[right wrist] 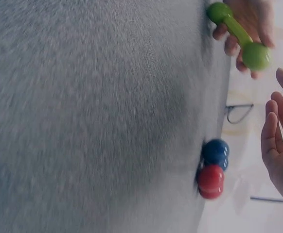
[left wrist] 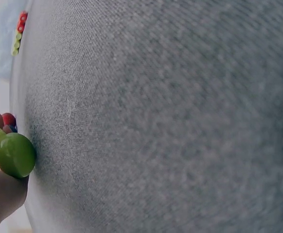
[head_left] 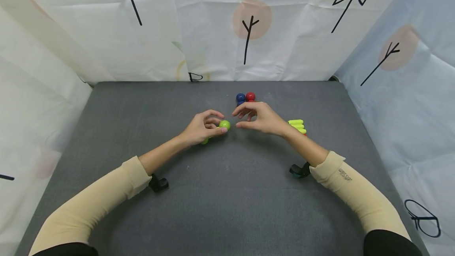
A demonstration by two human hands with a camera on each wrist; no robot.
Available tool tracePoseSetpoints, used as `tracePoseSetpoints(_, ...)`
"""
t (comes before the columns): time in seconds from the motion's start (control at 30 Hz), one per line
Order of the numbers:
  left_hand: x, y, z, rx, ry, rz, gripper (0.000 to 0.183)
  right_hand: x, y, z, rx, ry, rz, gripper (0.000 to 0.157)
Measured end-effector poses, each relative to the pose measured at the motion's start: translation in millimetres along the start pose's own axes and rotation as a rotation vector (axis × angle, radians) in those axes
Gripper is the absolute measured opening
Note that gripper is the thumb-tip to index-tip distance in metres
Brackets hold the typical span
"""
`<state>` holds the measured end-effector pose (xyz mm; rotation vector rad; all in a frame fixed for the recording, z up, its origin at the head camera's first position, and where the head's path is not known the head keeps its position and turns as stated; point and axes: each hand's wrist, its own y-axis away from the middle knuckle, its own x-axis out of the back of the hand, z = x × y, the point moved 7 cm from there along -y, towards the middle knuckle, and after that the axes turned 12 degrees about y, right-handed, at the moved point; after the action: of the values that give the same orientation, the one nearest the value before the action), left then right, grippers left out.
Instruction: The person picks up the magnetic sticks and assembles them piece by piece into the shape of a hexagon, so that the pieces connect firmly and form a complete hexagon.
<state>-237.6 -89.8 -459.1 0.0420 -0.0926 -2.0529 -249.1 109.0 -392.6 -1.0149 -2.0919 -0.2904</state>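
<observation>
1. nearest are the two beige sleeves, the left sleeve and the right sleeve, reaching in over the grey table from its near corners.
2. by each cuff sits a small black mount, one at the left and one at the right.
3. the left hand grasps the green dumbbell, two balls on a bar, between thumb and fingers. it slants across the palm, one ball out by the thumb tip, just left of the right hand; whether the lower ball touches the table i cannot tell.
4. the right hand is released, its fingers loosely bent and the thumb apart, near the green dumbbell but not touching it.
5. yellow rods lie together beyond the right forearm, with red pieces beside them.
6. farther back, blue balls and red balls stand side by side, partly hidden by the right hand in the head view.
7. behind the table hangs a white patterned cloth.
</observation>
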Motion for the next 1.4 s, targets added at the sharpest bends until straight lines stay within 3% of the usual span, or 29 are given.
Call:
tracePoseSetpoints(0.33,8.5,3.8,0.6,-0.015,0.023,-0.003,0.053,32.1,36,21,-0.069,0.01,0.041,0.03)
tracePoseSetpoints(0.57,12.3,4.5,4.5,-0.037,0.026,-0.005,0.053,61.1,67,51,-0.14,0.071,0.077,0.031)
tracePoseSetpoints(0.77,13.2,4.6,5.4,-0.048,0.011,-0.013,0.053,83.0,92,78,-0.249,0.108,0.107,0.03)
tracePoseSetpoints(1.13,14.2,3.5,5.3,-0.052,-0.01,-0.021,0.054,92.0,116,124,-0.346,0.161,0.023,0.033)
tracePoseSetpoints(1.4,15.7,3.6,4.8,-0.04,-0.018,-0.012,0.053,92.2,117,135,-0.349,0.166,-0.022,0.03)
